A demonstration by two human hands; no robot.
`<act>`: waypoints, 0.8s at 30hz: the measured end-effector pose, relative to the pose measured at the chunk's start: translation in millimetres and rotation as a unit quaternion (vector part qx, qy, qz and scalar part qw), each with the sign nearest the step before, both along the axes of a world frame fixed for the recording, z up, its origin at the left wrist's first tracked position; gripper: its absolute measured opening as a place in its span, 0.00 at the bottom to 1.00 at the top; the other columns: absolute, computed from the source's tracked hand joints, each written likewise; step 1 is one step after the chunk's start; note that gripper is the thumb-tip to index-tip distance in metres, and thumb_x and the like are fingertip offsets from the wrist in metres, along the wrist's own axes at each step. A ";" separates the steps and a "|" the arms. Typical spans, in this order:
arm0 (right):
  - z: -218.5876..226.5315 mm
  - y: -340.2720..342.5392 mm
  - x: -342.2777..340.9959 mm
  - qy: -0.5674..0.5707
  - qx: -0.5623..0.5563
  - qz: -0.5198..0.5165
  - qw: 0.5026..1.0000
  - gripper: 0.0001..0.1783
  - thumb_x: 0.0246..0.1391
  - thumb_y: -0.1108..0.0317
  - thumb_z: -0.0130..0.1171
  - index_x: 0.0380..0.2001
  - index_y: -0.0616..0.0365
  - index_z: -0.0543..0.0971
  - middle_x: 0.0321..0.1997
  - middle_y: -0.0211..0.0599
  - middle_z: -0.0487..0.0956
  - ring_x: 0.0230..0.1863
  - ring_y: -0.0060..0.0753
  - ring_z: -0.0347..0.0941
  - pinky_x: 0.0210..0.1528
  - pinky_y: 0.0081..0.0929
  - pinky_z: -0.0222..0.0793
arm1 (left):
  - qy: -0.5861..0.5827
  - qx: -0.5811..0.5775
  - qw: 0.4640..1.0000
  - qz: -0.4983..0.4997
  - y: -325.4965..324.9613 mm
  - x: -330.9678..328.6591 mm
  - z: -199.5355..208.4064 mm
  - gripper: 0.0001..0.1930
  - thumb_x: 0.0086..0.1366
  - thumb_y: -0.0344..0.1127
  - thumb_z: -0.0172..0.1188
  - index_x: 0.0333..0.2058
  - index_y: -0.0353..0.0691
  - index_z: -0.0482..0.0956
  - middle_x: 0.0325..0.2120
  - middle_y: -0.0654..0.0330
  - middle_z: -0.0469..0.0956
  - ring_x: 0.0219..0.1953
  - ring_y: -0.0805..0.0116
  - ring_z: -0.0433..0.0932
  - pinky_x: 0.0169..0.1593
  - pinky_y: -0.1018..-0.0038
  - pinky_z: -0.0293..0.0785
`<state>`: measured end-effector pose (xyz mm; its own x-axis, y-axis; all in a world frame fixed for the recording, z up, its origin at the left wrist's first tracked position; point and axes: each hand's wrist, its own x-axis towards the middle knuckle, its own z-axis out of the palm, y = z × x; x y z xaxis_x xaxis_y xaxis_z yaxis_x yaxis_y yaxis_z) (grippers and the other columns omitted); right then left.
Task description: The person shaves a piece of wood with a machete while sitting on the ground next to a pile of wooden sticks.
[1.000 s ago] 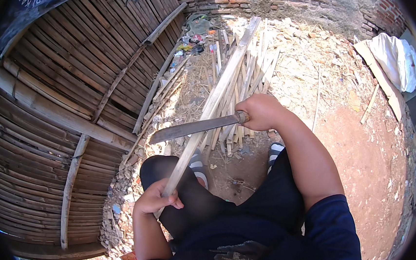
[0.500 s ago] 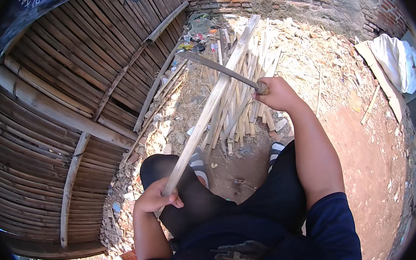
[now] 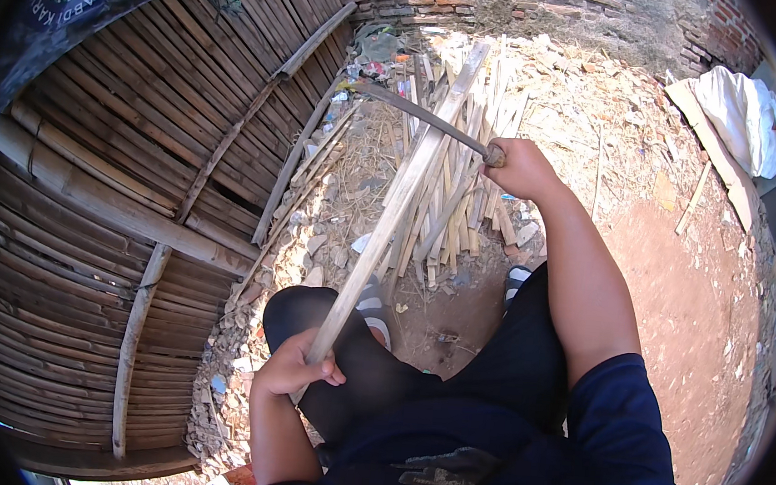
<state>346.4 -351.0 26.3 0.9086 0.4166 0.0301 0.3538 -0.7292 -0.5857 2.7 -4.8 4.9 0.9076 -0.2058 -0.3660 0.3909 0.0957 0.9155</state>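
A long, flat, pale wooden strip [image 3: 381, 233] is held slantwise, its near end clasped in the left hand [image 3: 298, 363] beside the black-trousered left knee [image 3: 294, 311]. Left grip is closed firmly, fingers wrapped around the wood. The strip's far part is extended over a heap of thin, pale wooden sticks [image 3: 455, 202] on the ground. By the right hand [image 3: 523, 168], a long, grey, metal-bladed machete [image 3: 425, 116] is held by its short brown handle [image 3: 495, 156]; right grip is clenched around it. The blade is pointed leftward, crossing above the strip's upper part; whether the wood is touched cannot be told.
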 end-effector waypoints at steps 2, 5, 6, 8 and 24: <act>-1.4 -4.2 1.0 0.020 0.029 -0.033 0.999 0.24 0.52 0.54 0.69 0.48 0.57 0.83 0.43 0.53 0.84 0.48 0.54 0.80 0.51 0.42 0.75 | 0.006 0.013 1.000 -0.006 2.8 -1.0 -3.4 0.28 0.60 0.40 0.75 0.50 0.29 0.72 0.31 0.60 0.77 0.36 0.61 0.86 0.42 0.67 0.85; 2.6 -2.2 -10.6 -0.004 0.012 0.030 0.999 0.26 0.52 0.55 0.69 0.51 0.58 0.82 0.45 0.55 0.83 0.49 0.55 0.80 0.53 0.42 0.75 | 0.000 0.004 1.000 0.001 -2.6 0.5 0.7 0.28 0.59 0.41 0.75 0.49 0.30 0.72 0.31 0.60 0.77 0.36 0.61 0.86 0.42 0.67 0.85; 3.0 1.4 -15.2 -0.014 0.008 0.057 0.998 0.26 0.52 0.55 0.69 0.50 0.58 0.82 0.44 0.55 0.83 0.49 0.56 0.80 0.52 0.43 0.75 | -0.003 -0.004 1.000 0.000 -1.9 0.2 -0.3 0.28 0.59 0.41 0.75 0.48 0.30 0.72 0.31 0.60 0.77 0.36 0.61 0.86 0.42 0.67 0.85; 1.6 9.4 -27.7 -0.050 -0.013 0.149 0.988 0.22 0.50 0.56 0.71 0.45 0.56 0.83 0.38 0.52 0.84 0.44 0.56 0.80 0.48 0.45 0.75 | -0.010 -0.021 1.000 -0.001 -0.5 -0.9 -3.0 0.27 0.59 0.42 0.75 0.47 0.31 0.72 0.31 0.60 0.77 0.36 0.62 0.86 0.42 0.68 0.85; -4.1 -11.3 2.4 0.010 0.096 -0.028 0.995 0.23 0.52 0.52 0.70 0.40 0.61 0.83 0.35 0.52 0.83 0.41 0.52 0.81 0.47 0.42 0.75 | -0.013 0.017 1.000 -0.007 1.9 0.7 -3.4 0.34 0.56 0.51 0.77 0.46 0.31 0.70 0.27 0.59 0.77 0.35 0.58 0.87 0.39 0.66 0.86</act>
